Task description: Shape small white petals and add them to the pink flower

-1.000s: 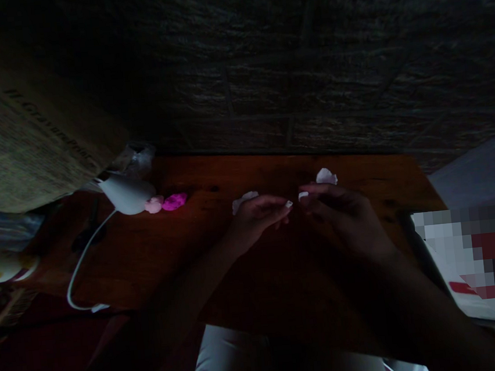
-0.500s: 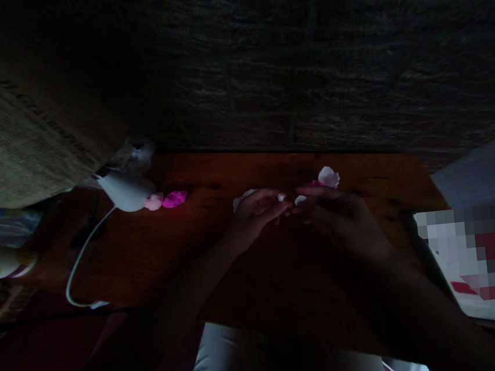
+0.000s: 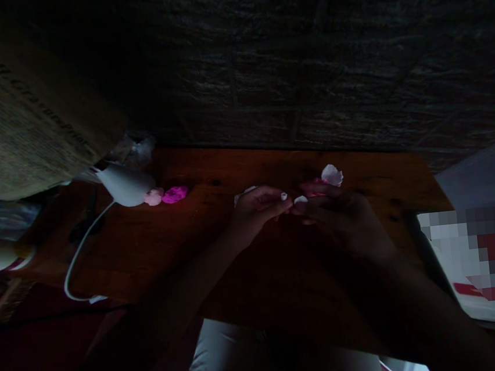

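Note:
My left hand (image 3: 256, 209) is closed, thumb and fingers pinching a small white piece (image 3: 284, 196) that could be clay or paper. Facing it, my right hand (image 3: 349, 216) is closed too, with a flat white piece (image 3: 300, 200) at its fingertips. The two hands almost meet over the wooden table (image 3: 208, 230). Behind my left knuckles, a white ragged-edged piece (image 3: 245, 193) is partly hidden. Beyond the right hand lie a larger ragged white piece (image 3: 332, 175) and something pink (image 3: 316, 187), half covered by fingers. The picture is very dark.
Left of the hands lie a magenta lump (image 3: 175, 194) and a pale pink lump (image 3: 154, 197), beside a white rounded device (image 3: 127, 185) with a white cable (image 3: 69, 275). A printed brown bag (image 3: 35, 124) hangs at upper left. Stone-patterned wall (image 3: 263, 79) backs the table.
The view has shifted slightly. My right index finger has drawn back a little from the left fingertips, while both white pieces stay between the hands.

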Action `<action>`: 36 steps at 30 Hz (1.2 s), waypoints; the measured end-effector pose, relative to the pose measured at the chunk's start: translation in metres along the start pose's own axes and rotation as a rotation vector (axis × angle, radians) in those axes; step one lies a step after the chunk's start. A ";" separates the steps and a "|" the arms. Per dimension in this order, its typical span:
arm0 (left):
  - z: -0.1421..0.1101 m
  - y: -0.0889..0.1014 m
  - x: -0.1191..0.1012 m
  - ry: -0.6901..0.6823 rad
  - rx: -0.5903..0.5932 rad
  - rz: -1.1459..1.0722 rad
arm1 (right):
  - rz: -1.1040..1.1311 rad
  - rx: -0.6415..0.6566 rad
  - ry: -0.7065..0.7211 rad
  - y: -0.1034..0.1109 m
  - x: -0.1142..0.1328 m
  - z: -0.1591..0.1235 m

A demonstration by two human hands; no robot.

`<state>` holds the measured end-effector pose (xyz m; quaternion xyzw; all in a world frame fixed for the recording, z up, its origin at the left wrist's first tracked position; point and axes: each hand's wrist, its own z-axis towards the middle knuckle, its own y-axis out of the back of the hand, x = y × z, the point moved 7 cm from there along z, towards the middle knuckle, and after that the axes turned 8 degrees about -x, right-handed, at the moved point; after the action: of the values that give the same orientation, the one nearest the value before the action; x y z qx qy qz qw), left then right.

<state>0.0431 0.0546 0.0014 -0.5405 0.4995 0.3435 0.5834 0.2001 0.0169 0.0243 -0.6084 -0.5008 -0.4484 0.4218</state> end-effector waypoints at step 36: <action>-0.005 -0.003 -0.002 0.053 0.045 0.076 | -0.165 0.096 0.181 0.000 0.013 -0.003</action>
<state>0.0447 0.0499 0.0046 -0.5167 0.5427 0.3397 0.5684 0.2010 0.0171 0.0381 -0.5011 -0.5300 -0.5102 0.4557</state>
